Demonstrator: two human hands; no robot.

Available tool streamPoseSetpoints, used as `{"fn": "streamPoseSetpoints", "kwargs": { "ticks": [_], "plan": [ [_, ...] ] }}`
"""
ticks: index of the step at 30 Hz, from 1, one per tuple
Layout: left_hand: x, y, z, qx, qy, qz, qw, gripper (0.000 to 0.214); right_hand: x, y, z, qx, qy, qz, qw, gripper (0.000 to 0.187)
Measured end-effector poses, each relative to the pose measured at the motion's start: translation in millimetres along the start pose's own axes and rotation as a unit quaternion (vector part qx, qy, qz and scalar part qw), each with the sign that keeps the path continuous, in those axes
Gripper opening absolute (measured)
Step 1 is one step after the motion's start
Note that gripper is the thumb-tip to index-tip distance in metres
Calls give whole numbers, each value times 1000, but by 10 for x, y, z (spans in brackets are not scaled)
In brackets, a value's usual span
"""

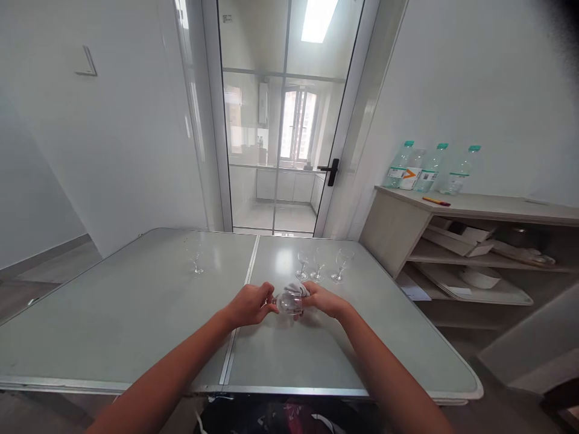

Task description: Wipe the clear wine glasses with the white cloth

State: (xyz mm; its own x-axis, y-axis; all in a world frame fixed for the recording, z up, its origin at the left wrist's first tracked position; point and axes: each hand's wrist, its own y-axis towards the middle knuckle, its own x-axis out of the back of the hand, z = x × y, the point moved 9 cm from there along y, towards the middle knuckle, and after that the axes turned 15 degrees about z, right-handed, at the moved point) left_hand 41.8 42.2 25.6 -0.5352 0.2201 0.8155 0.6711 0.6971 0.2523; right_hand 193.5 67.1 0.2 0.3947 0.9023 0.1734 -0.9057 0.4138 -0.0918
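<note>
Lying sideways over the table, a clear wine glass (288, 303) has its bowl pointing to the right. My left hand (251, 304) is closed around its stem end. At the rim, my right hand (322, 299) grips a white cloth (296, 290), some of it against the bowl; how far the fingers reach inside is hidden. Beyond my right hand three stemmed glasses stand upright: one on the left (301, 273), one in the middle (317, 275) and one on the right (338, 274). Another stemmed glass (197, 269) stands alone on the left half.
The pale table (149, 325) has a metal seam down it. At the right, a wooden shelf unit (400, 226) carries several plastic bottles (429, 172) and a red and yellow pen-like item (436, 201). A glass door (253, 199) with a black handle (333, 172) is behind the table.
</note>
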Motion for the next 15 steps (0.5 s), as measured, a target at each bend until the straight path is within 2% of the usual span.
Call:
{"fn": "streamPoseSetpoints", "kwargs": {
  "ticks": [2,4,6,7,9,11,13,15],
  "plan": [
    [22,15,5,18,-8,-14,1000,34,-8,13,-63,-25,28,-2,999,26],
    [25,40,53,54,-73,-19,996,39,101,-5,-47,-23,20,-70,997,26],
    [-42,71,117,90,-175,8,980,42,200,-48,112,26,-39,-139,989,22],
    [-107,85,140,106,-229,37,967,43,190,-60,232,65,-82,-143,984,21],
    [-254,96,150,130,-314,110,934,44,38,-62,459,141,-169,-84,972,22],
    [-338,87,135,140,-355,160,911,45,-128,-76,574,180,-234,-17,955,28],
    [-307,87,129,139,-348,153,914,45,-162,-90,594,177,-271,-10,946,35],
    [-214,93,117,127,-307,112,936,44,-114,-89,565,154,-282,-33,947,38]
  ]
}}
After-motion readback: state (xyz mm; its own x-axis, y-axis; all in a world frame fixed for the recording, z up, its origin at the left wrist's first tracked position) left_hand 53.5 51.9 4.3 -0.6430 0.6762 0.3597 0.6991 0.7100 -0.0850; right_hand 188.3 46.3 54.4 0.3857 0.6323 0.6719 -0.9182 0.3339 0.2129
